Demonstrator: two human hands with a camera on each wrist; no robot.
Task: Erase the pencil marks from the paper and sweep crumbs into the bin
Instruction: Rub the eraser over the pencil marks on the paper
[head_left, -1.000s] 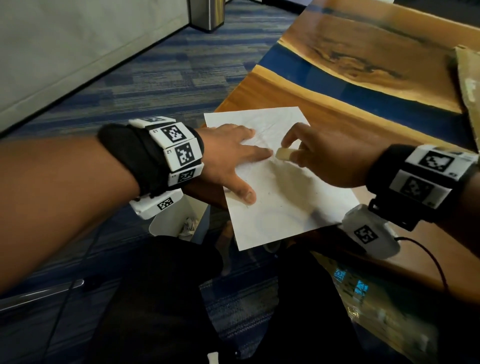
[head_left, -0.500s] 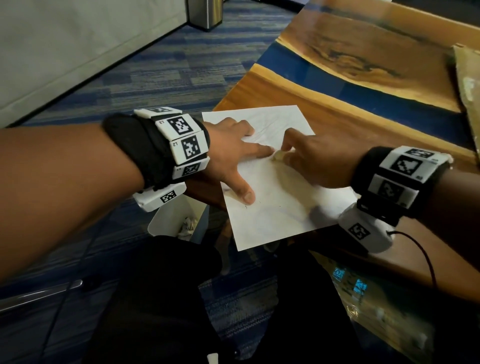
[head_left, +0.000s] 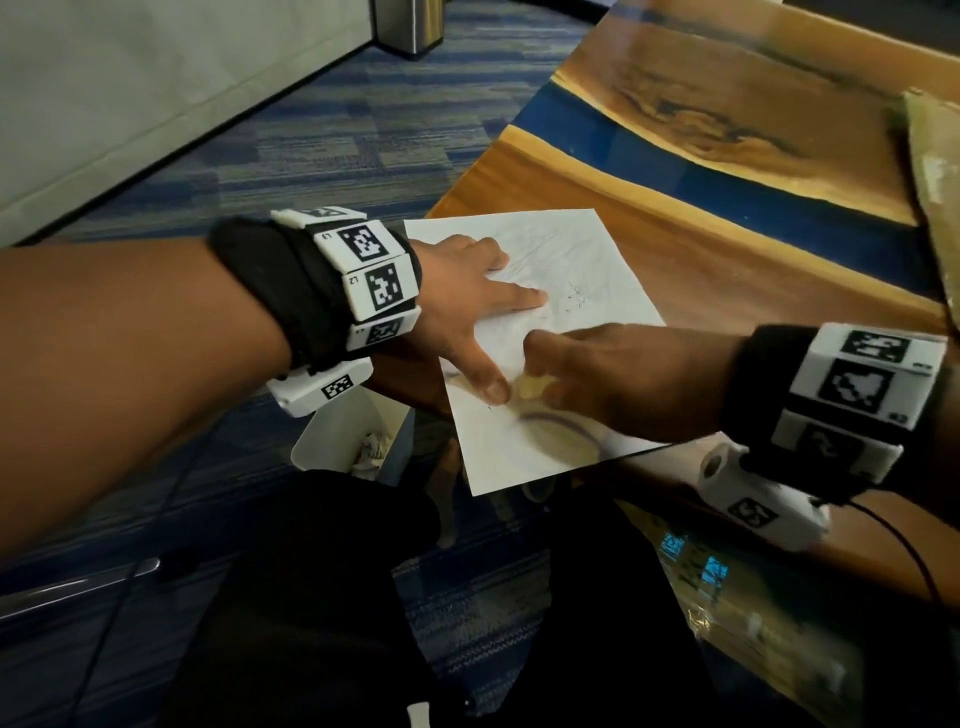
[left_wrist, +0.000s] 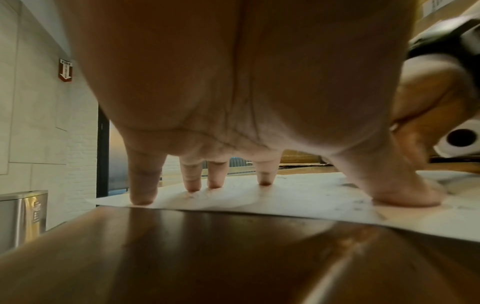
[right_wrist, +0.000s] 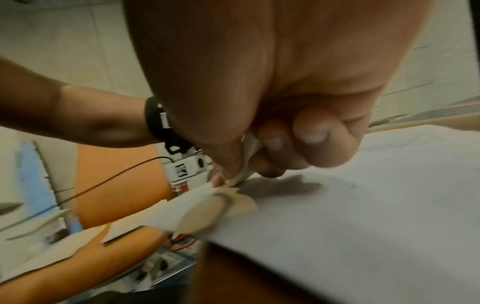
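A white sheet of paper (head_left: 587, 270) with faint pencil marks lies at the near corner of the wooden table (head_left: 727, 244). My left hand (head_left: 483, 312) presses flat on the paper with spread, straight fingers (left_wrist: 142, 185). My right hand (head_left: 587, 379) pinches a pale eraser (head_left: 530, 387) and holds it down on the paper beside the left thumb. In the right wrist view the eraser (right_wrist: 246, 164) sticks out between thumb and curled fingers, its tip on the paper (right_wrist: 363, 195). A curved dark pencil line (head_left: 550, 421) shows just in front of the eraser.
A small white bin (head_left: 343, 441) with crumpled paper inside stands on the blue carpet below the table corner, under my left wrist. A cardboard piece (head_left: 935, 176) lies at the table's far right. A steel trash can (head_left: 410, 26) stands by the wall.
My right hand has moved with the eraser toward me, from beside the left index fingertip to beside the left thumb. The left hand stays pressed on the paper.
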